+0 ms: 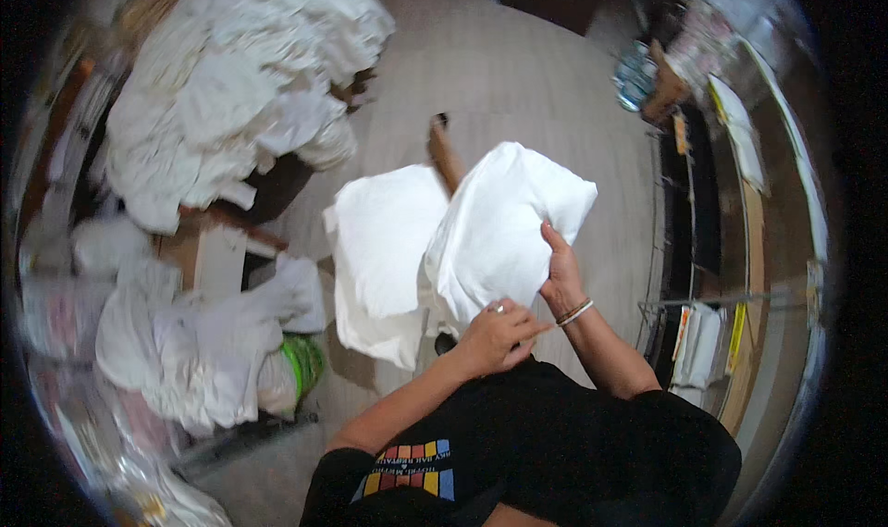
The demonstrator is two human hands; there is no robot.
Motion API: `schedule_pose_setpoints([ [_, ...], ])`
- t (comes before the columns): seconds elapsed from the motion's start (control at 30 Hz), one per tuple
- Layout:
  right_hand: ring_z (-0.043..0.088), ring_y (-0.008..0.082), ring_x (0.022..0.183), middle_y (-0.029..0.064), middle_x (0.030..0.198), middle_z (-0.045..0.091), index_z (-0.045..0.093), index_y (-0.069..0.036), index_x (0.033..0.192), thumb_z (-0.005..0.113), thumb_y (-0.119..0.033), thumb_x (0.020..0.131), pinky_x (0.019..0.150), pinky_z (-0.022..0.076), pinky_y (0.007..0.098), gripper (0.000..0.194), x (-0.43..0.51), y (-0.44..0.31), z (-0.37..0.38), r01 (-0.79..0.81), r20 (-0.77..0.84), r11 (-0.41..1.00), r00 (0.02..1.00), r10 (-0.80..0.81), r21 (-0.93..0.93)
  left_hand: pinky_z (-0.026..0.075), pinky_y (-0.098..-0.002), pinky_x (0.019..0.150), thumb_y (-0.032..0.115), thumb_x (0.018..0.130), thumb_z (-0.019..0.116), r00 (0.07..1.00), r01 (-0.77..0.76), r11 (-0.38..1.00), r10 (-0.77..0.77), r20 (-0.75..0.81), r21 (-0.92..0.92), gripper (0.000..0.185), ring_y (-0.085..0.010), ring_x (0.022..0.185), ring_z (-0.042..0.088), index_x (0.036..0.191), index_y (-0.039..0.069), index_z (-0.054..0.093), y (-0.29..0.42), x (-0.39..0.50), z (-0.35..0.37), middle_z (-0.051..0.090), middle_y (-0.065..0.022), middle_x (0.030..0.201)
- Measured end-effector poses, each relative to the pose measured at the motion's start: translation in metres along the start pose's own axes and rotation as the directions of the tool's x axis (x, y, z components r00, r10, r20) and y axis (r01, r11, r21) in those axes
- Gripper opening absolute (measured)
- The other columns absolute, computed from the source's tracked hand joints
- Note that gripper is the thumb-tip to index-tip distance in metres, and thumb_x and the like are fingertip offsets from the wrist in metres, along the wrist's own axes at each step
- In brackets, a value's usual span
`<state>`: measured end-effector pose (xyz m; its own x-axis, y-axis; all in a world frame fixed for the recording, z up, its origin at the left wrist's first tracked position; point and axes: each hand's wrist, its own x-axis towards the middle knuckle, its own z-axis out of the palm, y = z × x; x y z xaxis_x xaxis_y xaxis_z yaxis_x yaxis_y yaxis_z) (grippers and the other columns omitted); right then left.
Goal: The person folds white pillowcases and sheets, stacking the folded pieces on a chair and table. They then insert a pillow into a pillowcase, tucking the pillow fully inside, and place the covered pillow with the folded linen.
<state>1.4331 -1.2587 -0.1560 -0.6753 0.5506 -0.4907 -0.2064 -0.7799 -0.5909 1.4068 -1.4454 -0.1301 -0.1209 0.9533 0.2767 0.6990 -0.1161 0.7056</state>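
Note:
A plump bundle of folded white cloth [506, 215] is held up in front of my black shirt. My right hand [563, 270] grips its right side, thumb on top and the other fingers hidden beneath. At the near edge of the bundle, my left hand [498, 336] has its fingers curled against the cloth; a ring shows on one finger. Just left of the bundle and lower down lies a stack of folded white cloth [388, 242], its near corner hanging loose. What supports that stack is mostly hidden.
A large heap of white linen [236, 90] rises at the far left. Nearer, more crumpled white cloth [201, 346] lies beside a bright green item [302, 367]. A wire rack [721, 301] with white packages runs along the right. Blue-tinted plastic bottles [635, 76] stand far right.

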Motion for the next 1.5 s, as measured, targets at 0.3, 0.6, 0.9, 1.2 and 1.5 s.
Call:
schedule_pose_setpoints([
  [0.3, 0.057, 0.0261, 0.118, 0.0142, 0.131, 0.058, 0.047, 0.002, 0.137, 0.07, -0.029, 0.093, 0.104, 0.0455, 0.0416, 0.058, -0.072, -0.092, 0.018, 0.406, -0.039, 0.905, 0.914, -0.404, 0.125, 0.027, -0.0535, 0.117, 0.076, 0.074, 0.066, 0.843, -0.073, -0.139, -0.538, 0.014, -0.988, 0.107, -0.0295, 0.142, 0.034, 0.153, 0.013, 0.032, 0.009, 0.111, 0.035, 0.04, -0.0071, 0.153],
  [0.6, 0.045, 0.0323, 0.136, 0.0148, 0.15, 0.043, 0.033, -0.009, 0.151, 0.055, -0.083, 0.078, 0.111, 0.0386, 0.0503, 0.107, -0.071, -0.255, -0.149, 0.394, 0.047, 0.9, 0.911, -0.409, 0.188, 0.045, -0.0429, 0.106, 0.016, 0.095, 0.063, 0.808, -0.03, -0.148, -0.585, 0.064, -0.988, 0.04, -0.0258, 0.121, 0.058, 0.13, -0.001, 0.055, 0.007, 0.287, 0.063, 0.061, -0.0129, 0.13],
  [0.9, 0.064, 0.0287, 0.116, 0.0184, 0.133, 0.06, 0.045, 0.0, 0.142, 0.07, -0.041, 0.091, 0.098, 0.053, 0.0441, 0.07, -0.024, -0.271, -0.369, -0.092, -0.179, 0.974, 0.975, 0.13, 0.206, 0.054, -0.0361, 0.09, 0.012, 0.087, 0.071, 0.69, 0.556, -0.11, -0.49, 0.532, -0.824, 0.038, -0.0238, 0.102, 0.066, 0.118, -0.008, 0.061, -0.019, 0.372, 0.184, 0.067, -0.0155, 0.115],
  [1.2, 0.064, 0.031, 0.111, 0.0194, 0.13, 0.059, 0.047, 0.004, 0.138, 0.071, -0.016, 0.092, 0.095, 0.0542, 0.0463, 0.055, 0.032, -0.346, -0.405, 0.437, -0.621, 0.894, 0.729, -0.289, 0.096, 0.057, -0.0379, 0.089, 0.003, 0.086, 0.068, 0.719, 0.497, -0.108, -0.504, 0.478, -0.861, 0.05, -0.027, 0.103, 0.067, 0.131, -0.01, 0.05, -0.064, 0.538, 0.296, 0.064, -0.0185, 0.121],
  [1.5, 0.054, 0.0313, 0.127, 0.015, 0.141, 0.054, 0.044, 0.0, 0.143, 0.067, -0.031, 0.095, 0.108, 0.0441, 0.0457, 0.062, 0.051, -0.517, -0.501, 0.759, -0.709, 0.651, 0.448, -0.545, -0.021, 0.048, -0.0351, 0.097, 0.006, 0.087, 0.066, 0.851, 0.519, 0.068, -0.141, 0.506, -0.852, 0.059, -0.0231, 0.112, 0.059, 0.139, -0.005, 0.041, 0.03, 0.766, 0.422, 0.06, -0.0146, 0.127],
])
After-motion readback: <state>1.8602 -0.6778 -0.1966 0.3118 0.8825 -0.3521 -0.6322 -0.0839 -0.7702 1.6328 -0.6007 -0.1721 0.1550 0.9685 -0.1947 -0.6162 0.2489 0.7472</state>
